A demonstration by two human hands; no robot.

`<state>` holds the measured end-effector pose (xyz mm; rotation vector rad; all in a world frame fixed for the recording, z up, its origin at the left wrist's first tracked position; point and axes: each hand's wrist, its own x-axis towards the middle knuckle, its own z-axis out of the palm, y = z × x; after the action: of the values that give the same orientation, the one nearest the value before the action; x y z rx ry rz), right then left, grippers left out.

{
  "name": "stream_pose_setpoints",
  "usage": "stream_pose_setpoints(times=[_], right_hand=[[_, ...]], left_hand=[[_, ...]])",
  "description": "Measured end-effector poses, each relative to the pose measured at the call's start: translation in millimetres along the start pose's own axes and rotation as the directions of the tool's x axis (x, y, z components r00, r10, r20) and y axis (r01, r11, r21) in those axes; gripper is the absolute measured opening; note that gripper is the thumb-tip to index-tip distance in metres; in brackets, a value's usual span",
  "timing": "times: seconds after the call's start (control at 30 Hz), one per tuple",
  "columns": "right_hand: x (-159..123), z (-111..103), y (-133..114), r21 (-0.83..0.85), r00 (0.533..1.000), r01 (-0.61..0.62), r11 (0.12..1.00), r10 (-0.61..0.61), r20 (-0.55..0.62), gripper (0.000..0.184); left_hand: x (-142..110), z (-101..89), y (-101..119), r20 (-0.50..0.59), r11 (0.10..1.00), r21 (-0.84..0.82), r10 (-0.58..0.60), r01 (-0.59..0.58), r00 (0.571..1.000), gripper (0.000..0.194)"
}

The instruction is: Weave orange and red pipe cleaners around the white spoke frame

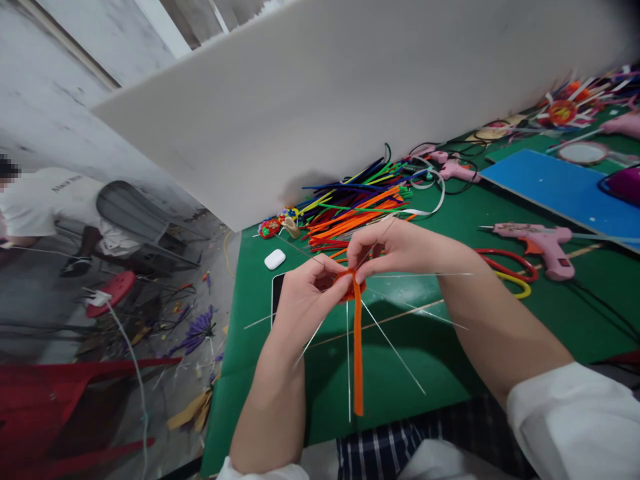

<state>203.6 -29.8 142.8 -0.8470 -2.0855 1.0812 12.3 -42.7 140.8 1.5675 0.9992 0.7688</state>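
The left hand (310, 287) had its fingers pinched on 1 orange piece (363, 287) above the green counter (240, 353); the right hand (387, 247) pinched the top of 1 orange strip (358, 353). 1 white case (275, 259) and 1 blue board (555, 187) lay beyond. Leftward sat 1 person (45, 200) by 1 grey chair (131, 208).

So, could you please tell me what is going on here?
The person's left hand pinches a small orange piece with thin pale rods sticking out around it. The right hand pinches the top of an orange strip, whose free end hangs down. Beyond the hands, coloured stems lie heaped on the green table; the nearest pink glue gun lies to the right.
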Motion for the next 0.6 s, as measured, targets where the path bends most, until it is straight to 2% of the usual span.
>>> stream_pose_setpoints(times=[0.43,0.6], right_hand=[[-1.7,0.4,-4.5,-0.200,0.996,0.084,0.976,-0.089,-0.014,0.002],[-2.0,0.2,-5.1,-0.155,0.995,0.087,0.984,-0.094,-0.038,0.005]], left_hand=[[-2.3,2.5,-7.1,-0.006,0.980,0.148,0.136,-0.134,0.991,0.011],[0.4,2.6,-6.7,-0.015,0.995,0.023,0.102,-0.101,0.995,0.014]])
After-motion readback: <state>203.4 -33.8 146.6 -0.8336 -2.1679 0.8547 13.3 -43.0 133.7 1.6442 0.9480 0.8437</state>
